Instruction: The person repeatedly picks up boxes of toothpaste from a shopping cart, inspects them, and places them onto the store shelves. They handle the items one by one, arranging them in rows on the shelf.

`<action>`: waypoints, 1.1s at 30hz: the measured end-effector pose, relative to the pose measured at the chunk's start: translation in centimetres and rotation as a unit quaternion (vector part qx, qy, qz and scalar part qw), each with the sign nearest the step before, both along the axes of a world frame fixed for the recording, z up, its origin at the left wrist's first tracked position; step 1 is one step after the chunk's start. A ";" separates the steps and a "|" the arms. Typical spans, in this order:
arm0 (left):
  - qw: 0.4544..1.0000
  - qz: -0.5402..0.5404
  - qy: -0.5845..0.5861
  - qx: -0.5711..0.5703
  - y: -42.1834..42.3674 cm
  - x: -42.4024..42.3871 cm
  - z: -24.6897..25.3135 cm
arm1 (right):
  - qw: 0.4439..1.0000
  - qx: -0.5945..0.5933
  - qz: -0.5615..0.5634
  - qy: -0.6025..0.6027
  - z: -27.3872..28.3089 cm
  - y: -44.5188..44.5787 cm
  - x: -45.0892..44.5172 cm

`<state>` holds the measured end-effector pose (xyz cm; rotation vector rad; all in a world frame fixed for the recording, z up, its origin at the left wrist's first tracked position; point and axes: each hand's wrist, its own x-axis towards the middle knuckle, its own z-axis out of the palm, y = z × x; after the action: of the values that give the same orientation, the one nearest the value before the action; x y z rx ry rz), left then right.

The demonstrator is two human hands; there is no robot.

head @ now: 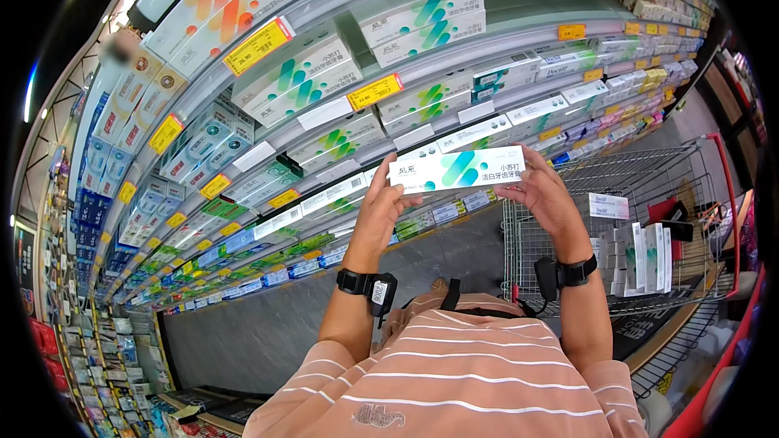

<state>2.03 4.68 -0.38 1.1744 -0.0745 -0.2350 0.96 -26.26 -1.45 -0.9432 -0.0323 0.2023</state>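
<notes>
A long white toothpaste box with green and blue slanted shapes (456, 169) is held level in front of the shelves, its printed face towards me. My left hand (389, 198) grips its left end, with the thumb in front. At the other end, my right hand (538, 185) holds the box between thumb and fingers. Matching boxes (423, 21) stand stacked on an upper shelf beyond. More boxes of similar look (648, 255) stand upright in a wire shopping cart (608, 164) to my right.
Price tags line the shelf edges (328, 103). Toothpaste boxes with orange shapes (225, 6) stand at upper left. A smaller pair of boxes (608, 205) and dark items (677, 225) are in the cart. Grey floor (243, 334) lies between the shelves and me.
</notes>
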 end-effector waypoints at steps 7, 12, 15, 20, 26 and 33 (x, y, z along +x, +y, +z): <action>0.998 0.045 -0.035 0.027 2.7 0.3 0.6 | 0.998 -0.047 0.036 -0.034 1.9 1.6 1.3; 0.986 0.110 -0.089 0.091 5.4 0.6 2.4 | 0.985 -0.146 0.041 -0.086 4.6 4.5 2.4; 0.973 0.134 -0.143 0.122 6.9 0.6 3.2 | 0.976 -0.177 0.041 -0.118 5.2 6.2 3.3; 0.968 0.166 -0.139 0.130 8.8 -0.1 4.6 | 0.960 -0.221 0.049 -0.164 7.0 8.9 4.4; 0.937 0.224 -0.188 0.192 11.3 0.8 4.2 | 0.955 -0.210 0.036 -0.205 7.0 12.1 6.5; 0.910 0.277 -0.228 0.206 13.8 2.7 5.1 | 0.930 -0.276 0.023 -0.243 8.5 15.4 9.4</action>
<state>4.78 18.45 4.68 1.6020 -0.0990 0.5578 10.36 -10.88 7.09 -1.5395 -0.4778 0.0113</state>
